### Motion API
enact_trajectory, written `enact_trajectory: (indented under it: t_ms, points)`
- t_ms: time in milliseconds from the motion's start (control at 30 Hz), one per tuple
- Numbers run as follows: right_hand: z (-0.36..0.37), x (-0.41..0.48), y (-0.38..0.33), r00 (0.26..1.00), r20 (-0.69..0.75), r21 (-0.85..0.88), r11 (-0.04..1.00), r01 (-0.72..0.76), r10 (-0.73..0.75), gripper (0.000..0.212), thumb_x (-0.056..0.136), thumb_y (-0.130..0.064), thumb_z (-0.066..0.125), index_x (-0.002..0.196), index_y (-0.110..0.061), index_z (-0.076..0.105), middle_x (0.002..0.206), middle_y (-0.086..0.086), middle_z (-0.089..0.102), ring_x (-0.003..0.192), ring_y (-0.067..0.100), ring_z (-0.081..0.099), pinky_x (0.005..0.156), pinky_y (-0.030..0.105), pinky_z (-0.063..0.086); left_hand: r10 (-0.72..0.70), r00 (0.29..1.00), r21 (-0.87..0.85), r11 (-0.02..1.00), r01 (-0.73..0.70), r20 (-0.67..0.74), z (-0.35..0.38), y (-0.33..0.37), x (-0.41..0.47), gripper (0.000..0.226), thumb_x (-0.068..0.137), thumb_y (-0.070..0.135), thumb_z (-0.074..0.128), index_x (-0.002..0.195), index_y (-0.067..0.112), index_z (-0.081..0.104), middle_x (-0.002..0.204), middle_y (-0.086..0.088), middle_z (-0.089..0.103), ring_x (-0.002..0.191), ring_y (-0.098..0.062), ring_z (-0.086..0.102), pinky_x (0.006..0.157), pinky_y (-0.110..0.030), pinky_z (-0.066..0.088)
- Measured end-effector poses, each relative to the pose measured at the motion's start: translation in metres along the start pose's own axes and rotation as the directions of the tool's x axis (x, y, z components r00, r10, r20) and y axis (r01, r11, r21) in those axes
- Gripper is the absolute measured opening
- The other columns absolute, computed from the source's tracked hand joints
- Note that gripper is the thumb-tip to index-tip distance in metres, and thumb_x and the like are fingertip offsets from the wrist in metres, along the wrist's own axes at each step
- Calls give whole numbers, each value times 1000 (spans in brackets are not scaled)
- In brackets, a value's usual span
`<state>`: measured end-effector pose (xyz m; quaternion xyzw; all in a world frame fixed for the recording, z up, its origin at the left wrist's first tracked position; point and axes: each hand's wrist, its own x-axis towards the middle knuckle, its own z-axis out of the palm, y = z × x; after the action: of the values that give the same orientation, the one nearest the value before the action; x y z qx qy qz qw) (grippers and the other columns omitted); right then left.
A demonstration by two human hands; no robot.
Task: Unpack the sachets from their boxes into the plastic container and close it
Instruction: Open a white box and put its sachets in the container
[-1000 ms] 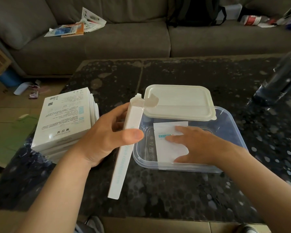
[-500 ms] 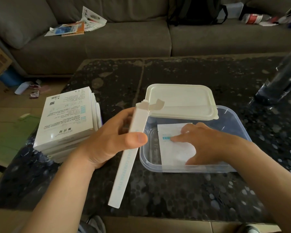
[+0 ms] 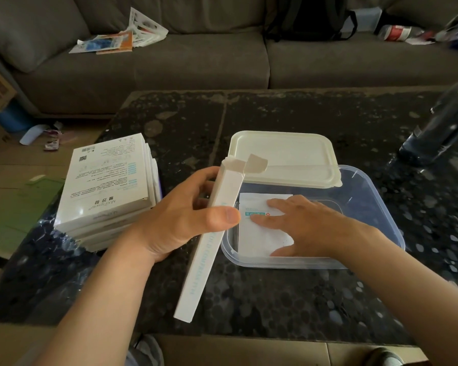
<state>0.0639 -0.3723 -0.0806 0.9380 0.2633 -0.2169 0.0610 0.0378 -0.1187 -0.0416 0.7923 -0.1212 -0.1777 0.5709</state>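
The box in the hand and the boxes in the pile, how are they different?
The held box is up on its narrow edge, tilted; the piled boxes lie flat on the table. The held box has its end flaps open; the piled boxes show no open flap. The left hand grips the held box; no hand touches the piled boxes. Both are thin, white and carry blue print.

Sachet (image 3: 259, 233): right part hidden under right hand (image 3: 307, 225); print too small to read.
Open box (image 3: 204, 262): held edge-on, interior not visible; left hand (image 3: 180, 220) fingertips hidden behind it.
Box stack (image 3: 106, 186): lower boxes mostly covered.
Dark bottle (image 3: 442, 128): blurred, cut by right edge.
Container (image 3: 376, 207): far rim hidden under lid (image 3: 283, 154).
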Motion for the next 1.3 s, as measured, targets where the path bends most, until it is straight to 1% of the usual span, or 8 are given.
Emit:
enact_trajectory:
  t_ms: [433,567,633,767,867,1000,1167,1300]
  points:
    - [7,5,1,999,4,-52,998,35,-34,81,91,-70,42,152,-53,-9,168,-4,-1,152,34,11,120,55,21,40,999,11,999,-40,16,4,0,2,94,59,52,79,147,35,50,140,2,65,131,-22,61,110,-50,52]
    - [3,0,1,999,-50,59,998,16,-13,76,91,-70,43,154,-51,5,167,-7,5,152,28,14,121,51,22,54,998,31,998,-55,26,2,2,1,98,58,51,81,148,36,48,142,5,64,131,-20,61,109,-47,53]
    - [-4,-4,2,992,-110,230,973,-27,54,67,93,-62,52,153,-48,24,164,-10,21,145,20,30,118,45,30,51,998,54,997,-53,42,1,3,-1,104,56,51,84,151,36,45,144,6,62,132,-20,61,108,-48,53]
    - [-31,-21,11,916,-352,486,874,5,191,14,95,-29,64,107,-36,67,111,-12,69,87,5,60,79,15,46,26,997,229,973,-44,78,2,10,-5,116,50,59,88,153,46,36,140,30,55,132,-1,55,109,-37,53]
    - [-61,-47,10,830,-497,710,669,220,254,10,91,-15,69,85,-22,74,76,-8,72,71,9,68,66,21,56,0,998,368,930,-23,62,8,17,-8,128,46,65,90,156,50,26,143,40,42,133,11,45,113,-30,47]
    - [-77,-67,-3,837,-539,774,448,447,96,4,84,-12,75,86,-14,78,76,4,72,60,11,63,56,25,56,-11,1000,526,851,-6,29,17,25,-10,139,46,65,94,158,53,13,147,48,22,135,20,29,114,-23,35]
    - [-67,-58,-7,866,-495,728,511,457,-70,21,88,-21,71,108,-24,79,91,-7,74,82,22,67,72,33,57,54,998,574,816,-70,44,25,31,-14,142,42,78,83,158,53,6,150,47,10,143,12,22,120,-32,34]
    - [-61,-54,-12,922,-358,677,639,366,-148,24,95,-30,62,115,-35,74,84,-36,64,89,-2,63,75,8,47,126,991,680,722,-128,53,31,32,-14,141,50,76,85,160,47,2,153,39,7,145,3,16,122,-34,28]
